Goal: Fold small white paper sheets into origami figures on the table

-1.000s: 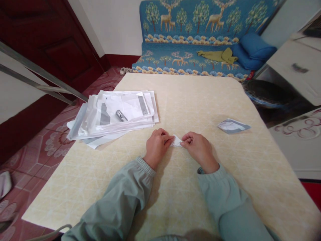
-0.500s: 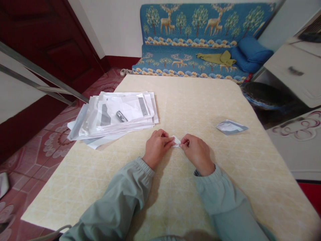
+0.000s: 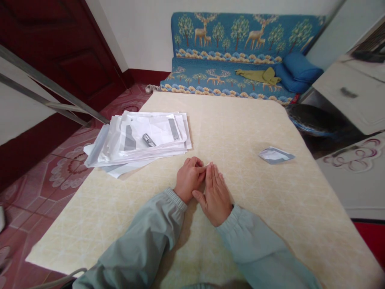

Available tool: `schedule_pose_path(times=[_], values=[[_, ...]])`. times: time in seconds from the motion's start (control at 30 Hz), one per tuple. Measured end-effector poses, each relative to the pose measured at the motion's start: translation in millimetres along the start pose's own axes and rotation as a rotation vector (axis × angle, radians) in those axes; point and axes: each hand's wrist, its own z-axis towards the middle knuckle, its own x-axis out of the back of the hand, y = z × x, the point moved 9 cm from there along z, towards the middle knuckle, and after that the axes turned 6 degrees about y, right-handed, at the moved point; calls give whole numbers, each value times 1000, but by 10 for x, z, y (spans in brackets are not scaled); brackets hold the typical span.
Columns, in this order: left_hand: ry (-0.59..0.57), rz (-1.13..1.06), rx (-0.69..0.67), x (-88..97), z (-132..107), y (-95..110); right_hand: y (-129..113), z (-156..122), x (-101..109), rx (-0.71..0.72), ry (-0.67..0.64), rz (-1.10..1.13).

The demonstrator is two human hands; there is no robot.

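Pale cream patterned tabletop under me: my left hand curls closed at a small folded white paper, mostly hidden, while my right hand lies open, fingers straight. One folded grey-edged packet sits apart; a flat stack of white paper packets lies unfolded.

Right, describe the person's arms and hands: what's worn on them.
The left sleeve and right sleeve are long, pale grey-green and smooth, each gathered at the wrist into elastic cuffs. The left hand and right hand are bare, with no gloves or rings showing.
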Motion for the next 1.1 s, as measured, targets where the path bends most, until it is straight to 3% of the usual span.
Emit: schedule_pose_path(times=[0.17, 0.43, 0.6, 0.7, 0.93, 1.1], values=[[40, -21, 24, 18, -1, 0, 155, -106, 74, 48, -48, -140], [62, -41, 35, 23, -13, -5, 330, -208, 335, -95, -27, -311], [78, -94, 63, 19, -2, -50, 94, -62, 124, -16, -66, -224], [63, -181, 68, 22, 7, -139, 90, -54, 13, 2, -87, -190], [71, -198, 112, 213, -132, -424, 146, -96, 27, 15, -67, -166], [90, -156, 119, 275, -190, -404, 133, -41, 73, 10, -38, -115]])
